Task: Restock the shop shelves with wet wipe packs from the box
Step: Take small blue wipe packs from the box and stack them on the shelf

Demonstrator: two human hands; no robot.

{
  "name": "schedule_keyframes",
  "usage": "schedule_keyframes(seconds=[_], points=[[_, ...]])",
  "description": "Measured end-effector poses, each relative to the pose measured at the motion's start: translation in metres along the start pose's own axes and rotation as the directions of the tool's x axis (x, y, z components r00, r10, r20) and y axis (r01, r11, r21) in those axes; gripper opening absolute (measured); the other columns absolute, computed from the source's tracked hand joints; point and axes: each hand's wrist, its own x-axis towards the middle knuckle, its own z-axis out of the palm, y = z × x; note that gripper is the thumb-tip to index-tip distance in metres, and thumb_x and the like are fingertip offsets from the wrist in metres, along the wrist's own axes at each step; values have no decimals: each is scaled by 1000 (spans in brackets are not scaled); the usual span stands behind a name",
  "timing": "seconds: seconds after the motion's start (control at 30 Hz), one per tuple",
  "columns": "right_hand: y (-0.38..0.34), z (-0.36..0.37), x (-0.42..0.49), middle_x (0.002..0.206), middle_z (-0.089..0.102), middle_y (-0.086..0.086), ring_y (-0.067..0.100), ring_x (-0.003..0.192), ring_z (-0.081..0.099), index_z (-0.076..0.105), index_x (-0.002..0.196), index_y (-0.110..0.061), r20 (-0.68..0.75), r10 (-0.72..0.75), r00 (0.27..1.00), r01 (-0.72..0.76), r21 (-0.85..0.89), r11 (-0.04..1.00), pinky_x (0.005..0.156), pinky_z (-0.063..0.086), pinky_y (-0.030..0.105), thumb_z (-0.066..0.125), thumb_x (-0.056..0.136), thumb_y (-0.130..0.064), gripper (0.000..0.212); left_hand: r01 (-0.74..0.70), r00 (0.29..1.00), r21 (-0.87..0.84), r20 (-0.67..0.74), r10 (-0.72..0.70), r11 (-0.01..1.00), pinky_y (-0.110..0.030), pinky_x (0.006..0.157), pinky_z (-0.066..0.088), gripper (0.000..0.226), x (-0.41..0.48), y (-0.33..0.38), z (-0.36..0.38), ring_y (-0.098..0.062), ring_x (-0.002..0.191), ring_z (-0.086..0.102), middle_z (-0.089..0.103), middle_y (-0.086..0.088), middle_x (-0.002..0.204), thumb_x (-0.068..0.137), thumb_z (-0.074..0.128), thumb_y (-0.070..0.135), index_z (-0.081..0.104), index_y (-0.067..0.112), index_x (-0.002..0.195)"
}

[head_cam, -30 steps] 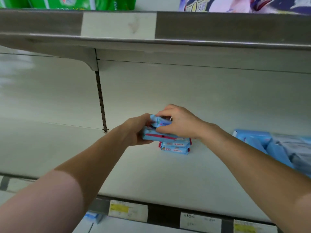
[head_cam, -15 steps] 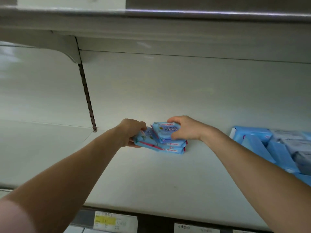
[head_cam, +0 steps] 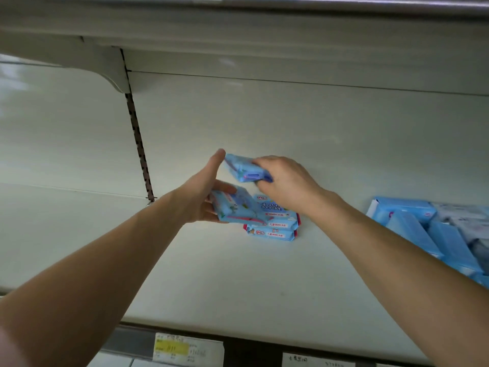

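Bare left hand [head_cam: 200, 201], bare right hand [head_cam: 289, 181]

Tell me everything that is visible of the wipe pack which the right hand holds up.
The raised wipe pack is small, light blue, of soft film, with a darker strip on its near edge. It is tilted in the air above the stack of packs. The right hand grips its right end, fingers curled round it. The left hand, holding a second pack, has its thumb near the left corner; contact is unclear.

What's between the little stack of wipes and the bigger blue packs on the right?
Nothing rests there: the head view shows bare shelf between stack and blue packs, crossed only by the right forearm.
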Motion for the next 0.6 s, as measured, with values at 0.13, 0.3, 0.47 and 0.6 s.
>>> schedule_keyframes(seconds=[0.13,0.3,0.47,0.6], points=[[6,-8,-2,116,60,-5,9,105,58,56,126,-22,311,102,945,-244,462,853,81,45,14,68,82,-10,48,-41,999,-20,-25,41,999,-31,58,55,25,2,-1,-3,-18,58,67,70,-2,60,91,54,36,64,13,91],[63,32,-29,119,53,6,20,99,54,67,112,-19,332,349,876,-329,-117,937,80,42,24,63,85,-15,28,-7,999,-13,-45,7,1000,-35,65,56,24,4,-16,-18,-24,74,68,72,-8,80,90,59,33,65,11,93],[62,24,-21,91,63,1,24,92,61,68,92,-12,195,338,921,-362,105,926,78,47,31,52,92,-18,17,-24,996,-24,90,26,999,-39,84,55,27,4,-19,-14,-28,98,68,73,-10,103,87,57,29,65,13,108],[27,-6,-15,102,71,-3,12,90,65,69,103,-16,333,292,897,-442,640,628,78,49,25,63,90,-31,21,-53,983,50,177,43,997,-34,78,55,26,-2,-14,1,-27,90,69,74,-10,101,88,53,27,66,11,105]])
